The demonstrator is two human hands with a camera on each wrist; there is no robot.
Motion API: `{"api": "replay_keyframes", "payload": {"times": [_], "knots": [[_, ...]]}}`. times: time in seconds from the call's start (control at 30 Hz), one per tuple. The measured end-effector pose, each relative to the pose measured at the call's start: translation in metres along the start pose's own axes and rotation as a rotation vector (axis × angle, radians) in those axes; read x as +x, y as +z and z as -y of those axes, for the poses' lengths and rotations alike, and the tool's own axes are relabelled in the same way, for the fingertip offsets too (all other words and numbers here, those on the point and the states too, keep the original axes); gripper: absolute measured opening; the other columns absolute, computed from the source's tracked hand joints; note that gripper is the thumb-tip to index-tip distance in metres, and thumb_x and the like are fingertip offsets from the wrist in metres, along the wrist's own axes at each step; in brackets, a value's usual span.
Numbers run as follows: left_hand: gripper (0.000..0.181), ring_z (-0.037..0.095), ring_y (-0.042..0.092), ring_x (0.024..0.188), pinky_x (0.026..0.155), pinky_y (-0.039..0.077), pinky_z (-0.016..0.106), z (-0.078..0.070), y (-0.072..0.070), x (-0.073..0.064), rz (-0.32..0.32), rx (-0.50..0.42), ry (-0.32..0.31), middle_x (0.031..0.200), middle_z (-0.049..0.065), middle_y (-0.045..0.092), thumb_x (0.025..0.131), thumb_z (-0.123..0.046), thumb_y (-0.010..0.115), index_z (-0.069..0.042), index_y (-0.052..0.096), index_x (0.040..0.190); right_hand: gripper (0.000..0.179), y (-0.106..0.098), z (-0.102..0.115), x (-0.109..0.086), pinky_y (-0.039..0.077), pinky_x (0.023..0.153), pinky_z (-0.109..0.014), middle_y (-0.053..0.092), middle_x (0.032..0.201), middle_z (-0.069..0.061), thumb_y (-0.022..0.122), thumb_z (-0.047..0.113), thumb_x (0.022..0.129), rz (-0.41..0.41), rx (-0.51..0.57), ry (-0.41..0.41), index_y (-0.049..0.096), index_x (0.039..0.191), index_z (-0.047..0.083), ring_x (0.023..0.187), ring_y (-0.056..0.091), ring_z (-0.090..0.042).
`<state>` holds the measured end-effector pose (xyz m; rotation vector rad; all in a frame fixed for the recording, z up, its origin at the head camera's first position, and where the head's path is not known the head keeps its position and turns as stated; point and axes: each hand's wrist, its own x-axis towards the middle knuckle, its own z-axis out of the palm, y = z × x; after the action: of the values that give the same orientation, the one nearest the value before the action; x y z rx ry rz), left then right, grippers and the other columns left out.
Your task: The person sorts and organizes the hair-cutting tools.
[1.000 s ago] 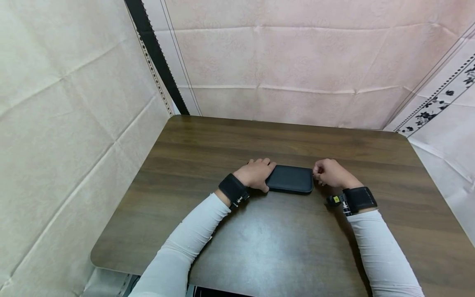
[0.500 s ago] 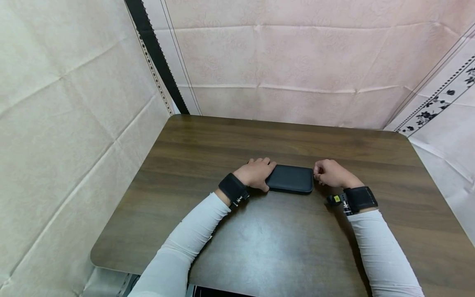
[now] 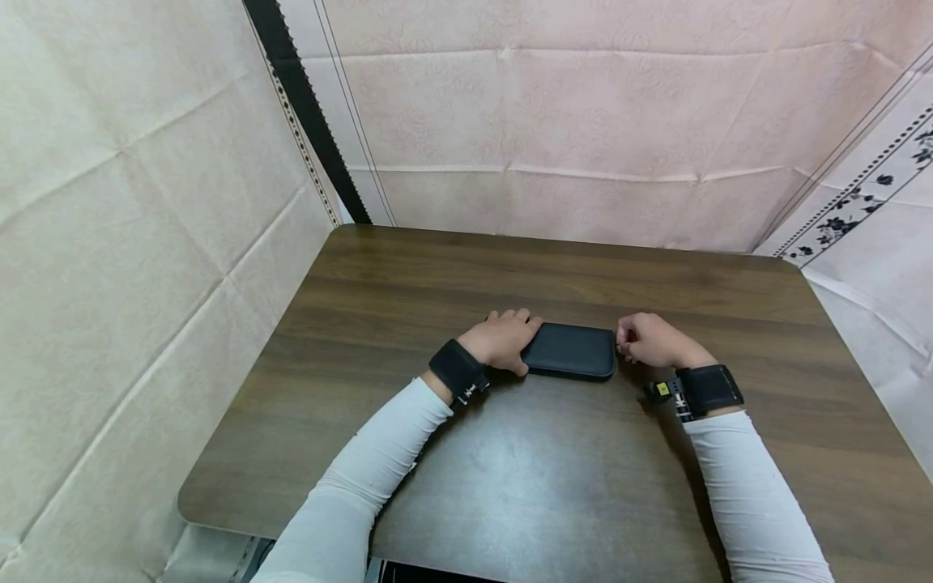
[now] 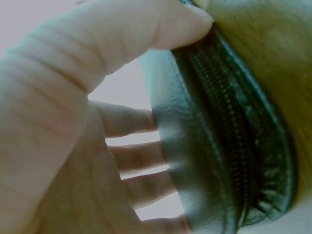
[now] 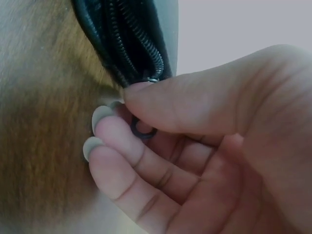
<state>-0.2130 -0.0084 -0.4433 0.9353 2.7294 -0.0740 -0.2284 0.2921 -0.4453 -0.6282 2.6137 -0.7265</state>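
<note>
A black zip-around wallet (image 3: 572, 351) lies flat on the wooden table. My left hand (image 3: 506, 342) grips its left end, thumb at the near edge and fingers spread along the far side. In the left wrist view the thumb (image 4: 180, 27) presses beside the zipper (image 4: 229, 117). At the wallet's right end, my right hand (image 3: 653, 340) pinches the zipper pull (image 5: 146, 136) between thumb and curled fingers. Its dark ring end shows under the thumb in the right wrist view. There the zipper teeth (image 5: 146, 46) stand parted, with the slider near the corner.
The brown wood-grain table (image 3: 452, 275) has rounded corners. Pale cloth (image 3: 583, 121) hangs behind it and at its sides. A black strap with a small camera (image 3: 659, 392) sits on each wrist, and a dark object (image 3: 430, 574) shows below the front edge.
Almost nothing differs; the right hand and wrist have shifted very slightly right. The left hand and the wallet stay in place.
</note>
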Motion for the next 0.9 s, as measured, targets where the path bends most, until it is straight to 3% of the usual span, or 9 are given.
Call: {"api": "replay_keyframes", "payload": {"times": [0.9], "knots": [[0.095,0.029,0.047,0.142,0.114,0.042,0.050,0.0003,-0.0004,-0.0001,0.004,-0.006,0.002,0.158,0.011,0.044,0.091,-0.049,0.077,-0.012,0.029,0.164,0.019,-0.0029,-0.0001,-0.0033,0.041,0.063,-0.030,0.060,0.082,-0.004,0.060,-0.010,0.089,0.037,0.012,-0.020,0.060,0.080,0.006,0.071,0.052,-0.017]]}}
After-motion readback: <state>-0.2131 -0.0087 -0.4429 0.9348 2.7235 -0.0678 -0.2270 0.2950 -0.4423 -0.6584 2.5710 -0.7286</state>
